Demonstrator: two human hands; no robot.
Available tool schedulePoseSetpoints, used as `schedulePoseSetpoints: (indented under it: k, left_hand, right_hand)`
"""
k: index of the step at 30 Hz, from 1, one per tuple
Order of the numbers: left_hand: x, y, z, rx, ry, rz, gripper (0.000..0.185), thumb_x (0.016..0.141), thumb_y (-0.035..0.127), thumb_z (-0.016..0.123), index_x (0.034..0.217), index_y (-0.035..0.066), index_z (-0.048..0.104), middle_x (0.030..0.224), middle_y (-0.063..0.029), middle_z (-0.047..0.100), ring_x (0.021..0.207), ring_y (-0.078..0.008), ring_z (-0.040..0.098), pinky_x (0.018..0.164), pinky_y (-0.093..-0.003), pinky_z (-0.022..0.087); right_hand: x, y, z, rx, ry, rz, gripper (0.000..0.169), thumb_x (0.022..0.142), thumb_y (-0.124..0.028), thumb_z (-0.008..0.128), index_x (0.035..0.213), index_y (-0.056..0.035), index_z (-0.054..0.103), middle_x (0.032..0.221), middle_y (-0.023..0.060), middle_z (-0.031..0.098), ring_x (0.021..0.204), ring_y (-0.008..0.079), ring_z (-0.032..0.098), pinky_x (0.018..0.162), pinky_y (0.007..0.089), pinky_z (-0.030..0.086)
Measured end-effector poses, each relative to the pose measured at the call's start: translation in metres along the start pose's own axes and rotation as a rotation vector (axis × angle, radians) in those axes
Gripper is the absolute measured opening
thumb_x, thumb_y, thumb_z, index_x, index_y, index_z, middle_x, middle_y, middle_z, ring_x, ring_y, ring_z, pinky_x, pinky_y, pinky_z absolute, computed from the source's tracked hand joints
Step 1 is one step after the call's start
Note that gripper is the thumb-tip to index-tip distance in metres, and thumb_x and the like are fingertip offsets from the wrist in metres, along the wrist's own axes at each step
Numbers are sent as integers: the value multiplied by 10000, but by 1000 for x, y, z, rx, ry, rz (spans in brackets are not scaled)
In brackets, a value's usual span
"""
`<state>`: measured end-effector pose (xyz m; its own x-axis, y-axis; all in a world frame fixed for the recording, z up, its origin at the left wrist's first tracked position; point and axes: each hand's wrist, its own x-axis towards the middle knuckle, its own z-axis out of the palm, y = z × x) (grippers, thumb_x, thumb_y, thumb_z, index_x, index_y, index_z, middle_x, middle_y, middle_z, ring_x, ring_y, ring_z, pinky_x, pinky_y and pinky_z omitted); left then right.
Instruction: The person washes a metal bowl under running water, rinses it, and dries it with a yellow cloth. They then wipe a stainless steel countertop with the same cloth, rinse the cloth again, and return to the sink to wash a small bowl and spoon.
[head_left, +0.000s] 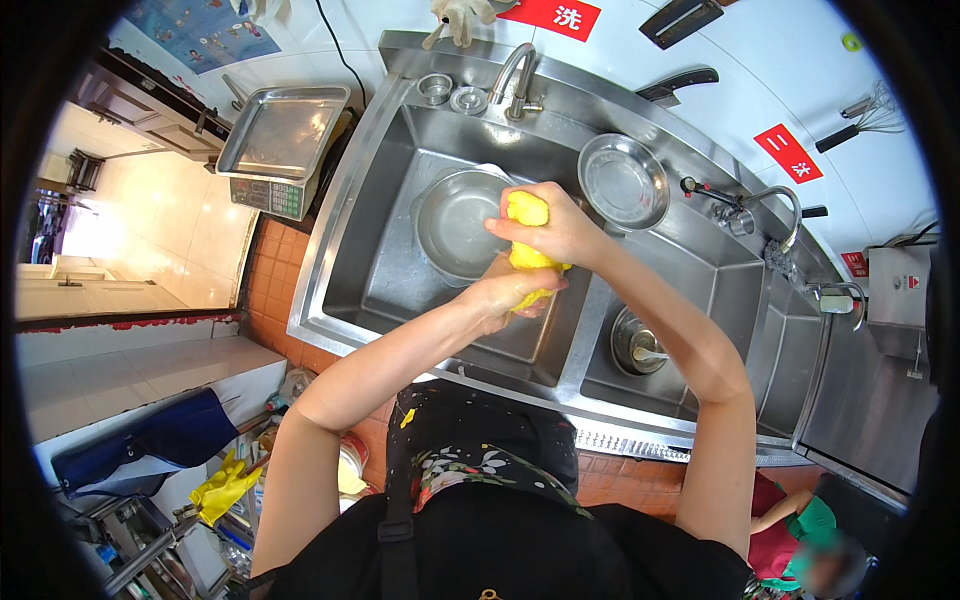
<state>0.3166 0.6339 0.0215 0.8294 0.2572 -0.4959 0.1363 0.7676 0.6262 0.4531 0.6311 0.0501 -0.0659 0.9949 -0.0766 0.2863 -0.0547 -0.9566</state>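
A yellow cloth (529, 253) is bunched and twisted between my two hands, above the left basin of a stainless steel sink (397, 315). My right hand (551, 225) grips its upper end, the thumb pointing left across it. Lower down, my left hand (504, 296) is closed around the other end. Beneath and to the left of the hands sits a round metal bowl (461, 225) in the basin, its right edge partly hidden by my hands. Some white material shows at the bowl's far rim.
A metal basin (622, 182) rests by the divider near the sink's back. One faucet (514, 79) rises behind the left basin. In the middle basin stands a pot (637, 341) with a white spoon. Knives (679, 86) hang on the wall. A co-worker (795, 525) is at lower right.
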Motion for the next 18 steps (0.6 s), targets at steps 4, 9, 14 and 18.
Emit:
schedulePoseSetpoints:
  k: [4,9,14,18]
  left_hand:
    - [27,-10,-11,137,166,61,253,721,36,611,943,49,490,759,-55,532,499,-106,439,402,-247,299]
    - [66,-29,-32,379,380,117,225,775,101,628,955,77,496,732,-45,537,505,-107,471,403,-264,329]
    - [129,-77,-74,708,857,438,338,765,235,674,1041,64,582,881,-56,646,866,-234,627,783,-368,477]
    - [116,-93,-91,764,731,331,345,763,228,680,1027,32,577,923,-69,645,833,-220,630,719,-346,487]
  right_hand:
    - [12,22,9,-222,162,-86,271,741,-253,724,751,-1,625,689,113,600,615,219,570,599,310,466]
    - [26,59,28,-504,402,-144,222,706,-227,711,818,-36,690,799,168,653,724,351,626,681,398,508]
    - [46,97,53,-699,561,21,199,713,-238,681,825,-75,705,842,151,658,747,356,634,697,424,512]
    - [42,103,70,-607,598,183,291,719,-303,696,869,-54,702,866,152,655,760,340,640,709,409,514]
